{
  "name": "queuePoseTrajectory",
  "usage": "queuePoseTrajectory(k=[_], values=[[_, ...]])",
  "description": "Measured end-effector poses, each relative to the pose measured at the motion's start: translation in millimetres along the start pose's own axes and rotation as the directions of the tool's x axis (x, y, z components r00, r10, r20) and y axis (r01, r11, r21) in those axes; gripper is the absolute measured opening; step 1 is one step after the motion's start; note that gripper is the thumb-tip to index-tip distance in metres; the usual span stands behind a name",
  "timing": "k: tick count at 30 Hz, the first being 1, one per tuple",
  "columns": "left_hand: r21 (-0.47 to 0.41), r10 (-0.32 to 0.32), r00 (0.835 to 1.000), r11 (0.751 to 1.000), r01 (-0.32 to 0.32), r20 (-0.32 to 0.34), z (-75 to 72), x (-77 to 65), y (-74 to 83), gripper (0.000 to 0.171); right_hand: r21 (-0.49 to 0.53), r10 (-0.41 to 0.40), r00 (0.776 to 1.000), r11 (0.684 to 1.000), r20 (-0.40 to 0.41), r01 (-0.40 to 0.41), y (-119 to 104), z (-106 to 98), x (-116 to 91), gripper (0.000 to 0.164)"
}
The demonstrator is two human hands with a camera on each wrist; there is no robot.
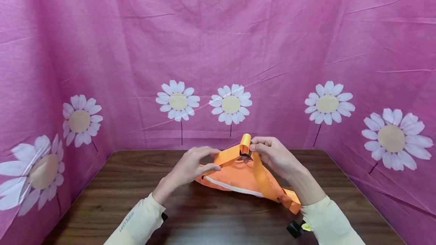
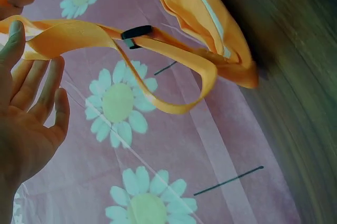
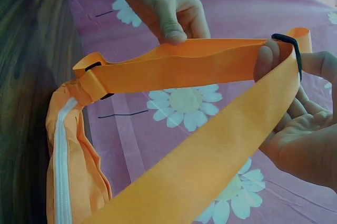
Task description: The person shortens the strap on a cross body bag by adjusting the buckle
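An orange waist bag (image 1: 235, 177) with a white zipper (image 3: 62, 166) rests on the table, its orange strap (image 1: 227, 155) raised in a peak above it. My left hand (image 1: 190, 166) pinches the strap between thumb and fingers, left of the peak. At the peak, my right hand (image 1: 277, 157) holds the strap beside a black slider buckle (image 1: 245, 153), with a short loop of webbing standing up through it. In the right wrist view, fingers of the right hand (image 3: 310, 139) lie around that slider. A second black slider (image 2: 137, 33) sits on the strap near the bag's end.
The dark wood table (image 1: 136, 196) runs back to a pink curtain (image 1: 218, 48) printed with white daisies, which also closes both sides. A black block (image 1: 294, 229) with a yellow label shows next to the right sleeve (image 1: 328, 218).
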State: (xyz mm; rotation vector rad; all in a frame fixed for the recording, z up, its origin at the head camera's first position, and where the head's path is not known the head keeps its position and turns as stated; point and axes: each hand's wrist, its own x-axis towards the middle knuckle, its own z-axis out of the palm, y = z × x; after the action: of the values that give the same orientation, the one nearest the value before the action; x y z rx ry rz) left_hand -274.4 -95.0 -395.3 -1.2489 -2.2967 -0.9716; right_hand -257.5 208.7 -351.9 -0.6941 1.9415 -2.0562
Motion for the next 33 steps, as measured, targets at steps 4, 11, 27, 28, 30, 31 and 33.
queuePoseTrajectory(k=[4, 11, 27, 28, 30, 31, 33], values=[[-0.027, -0.021, 1.000, 0.999, 0.021, 0.005, -4.1, -1.7, -6.5, 0.046, 0.065, -0.034, 0.999, 0.997, -0.022, 0.035, -1.3, -3.7, -0.4, 0.014], [-0.055, -0.008, 1.000, 0.998, 0.009, 0.016, -9.5, -4.7, -18.3, 0.045, 0.116, -0.071, 0.997, 0.990, -0.030, 0.074, -6.1, -8.8, -1.4, 0.019], [0.124, 0.011, 0.997, 0.992, -0.020, 0.073, -22.1, -8.6, -28.9, 0.052, 0.063, -0.036, 0.999, 0.997, -0.038, 0.038, -4.7, -14.4, -0.5, 0.013], [0.144, 0.012, 0.997, 0.989, -0.024, 0.080, -22.0, -8.2, -27.0, 0.055, 0.052, -0.034, 0.999, 0.998, -0.033, 0.036, -3.5, -13.6, -0.5, 0.013], [0.177, 0.017, 0.996, 0.984, -0.032, 0.089, -20.7, -6.8, -21.0, 0.063, 0.011, -0.023, 0.999, 1.000, -0.023, 0.024, -0.6, -10.9, -0.2, 0.012], [0.195, 0.022, 0.995, 0.980, -0.040, 0.093, -19.6, -5.5, -17.0, 0.066, -0.016, -0.017, 1.000, 1.000, -0.012, 0.017, 1.3, -9.3, 0.2, 0.013], [0.234, 0.053, 0.995, 0.970, -0.073, 0.090, -15.8, -2.8, -7.4, 0.071, -0.080, 0.000, 1.000, 0.997, 0.018, 0.001, 5.3, -5.1, 1.7, 0.015]])
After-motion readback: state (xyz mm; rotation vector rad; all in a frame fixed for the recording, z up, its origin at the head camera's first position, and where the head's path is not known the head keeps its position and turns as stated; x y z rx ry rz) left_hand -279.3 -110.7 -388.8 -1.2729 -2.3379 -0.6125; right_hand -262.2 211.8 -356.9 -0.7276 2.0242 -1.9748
